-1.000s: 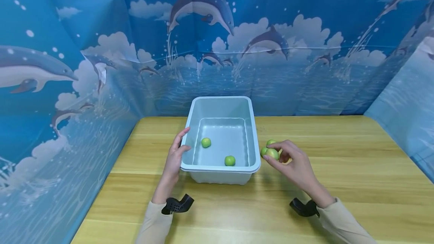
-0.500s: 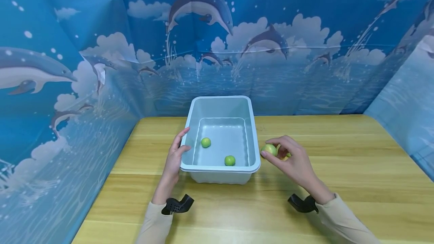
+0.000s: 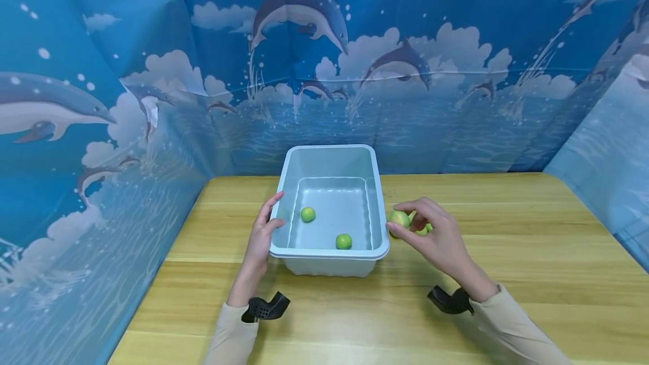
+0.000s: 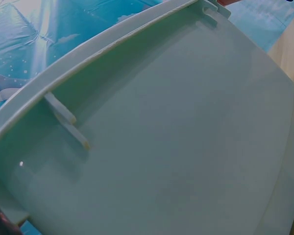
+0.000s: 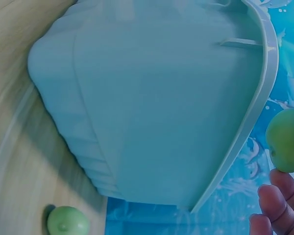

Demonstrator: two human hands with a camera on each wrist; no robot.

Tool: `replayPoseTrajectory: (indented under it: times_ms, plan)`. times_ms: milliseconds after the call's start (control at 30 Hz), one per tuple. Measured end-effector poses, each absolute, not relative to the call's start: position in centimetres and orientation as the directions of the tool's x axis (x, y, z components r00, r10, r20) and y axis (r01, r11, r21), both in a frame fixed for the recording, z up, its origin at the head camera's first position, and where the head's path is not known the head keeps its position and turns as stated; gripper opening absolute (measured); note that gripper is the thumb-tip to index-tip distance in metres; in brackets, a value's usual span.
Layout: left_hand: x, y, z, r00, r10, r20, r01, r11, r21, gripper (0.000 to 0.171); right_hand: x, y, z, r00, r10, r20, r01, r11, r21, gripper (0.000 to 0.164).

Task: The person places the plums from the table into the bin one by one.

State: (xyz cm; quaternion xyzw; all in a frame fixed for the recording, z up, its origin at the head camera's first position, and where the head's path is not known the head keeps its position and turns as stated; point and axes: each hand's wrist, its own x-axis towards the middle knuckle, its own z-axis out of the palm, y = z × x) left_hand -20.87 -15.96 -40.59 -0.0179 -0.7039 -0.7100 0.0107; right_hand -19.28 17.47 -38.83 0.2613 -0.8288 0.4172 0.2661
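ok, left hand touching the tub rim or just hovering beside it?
Touching. In the head view the left hand rests against the left side of the tub, thumb lying on its rim with no gap visible.

The tub [image 3: 332, 252] stood at the frame's centre, its raised right rim blocking a level pass inward. Its open top lay free above. Lower centre and far right of the table [image 3: 532, 275] were bare.

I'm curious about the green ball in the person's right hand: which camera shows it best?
The head view: the green ball sits pinched in the right hand beside the tub. The right wrist view catches it at the edge; the left wrist view shows only tub.
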Motion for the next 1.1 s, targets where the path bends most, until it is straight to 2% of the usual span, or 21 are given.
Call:
replayPoseTrajectory:
  times_ms: [1100]
  plan:
    - [-20.9,-16.0,-40.7,-0.999,0.003,0.041,0.041,-0.003,0.999,0.055,-19.9,15.4,-37.8,-0.72,-0.253,0.647,-0.669,0.504,-0.547,0.035]
